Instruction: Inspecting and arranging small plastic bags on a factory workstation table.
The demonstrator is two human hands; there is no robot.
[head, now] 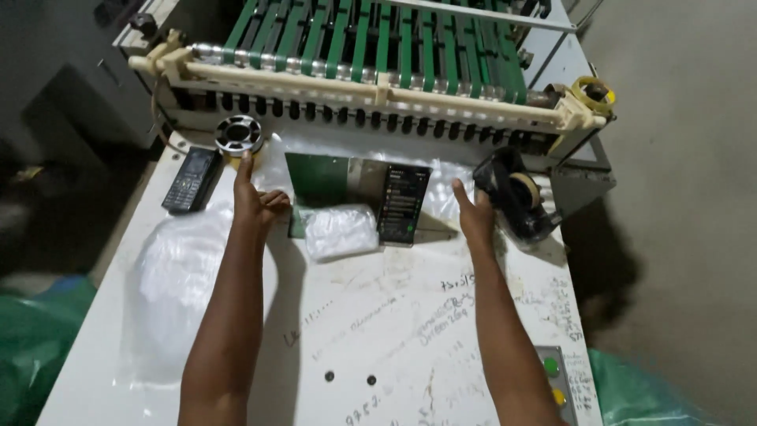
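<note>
- Left hand (254, 201): stretched forward over the white bench (378, 315), fingers spread and holding nothing; the fingertips reach toward a small metal reel (238, 132) at the bench's far edge, and the palm lies on the near edge of the clear plastic film (272, 162) coming off the machine.
- Right hand (473, 211): also forward, fingers apart and empty, its outer edge just beside a black tape dispenser (514, 193).
- Work item: a small stack of clear plastic bags (341, 231) lies between the two hands, touched by neither, in front of a green plate (317, 180).
- A smartphone (403, 203) with a lit screen leans upright just right of the stack; a black keypad phone (190, 180) lies flat left of the left hand.
- A larger heap of clear bags (177, 292) sits on the bench's left side.
- A green-belted conveyor (378, 39) runs across the back.
- Risk, judged: a sweep of the right hand could topple the propped smartphone.
- Risk, judged: fingers near the conveyor outfeed could be caught if the belts run.
- Risk, judged: the slick film may slide and scatter the stack.
</note>
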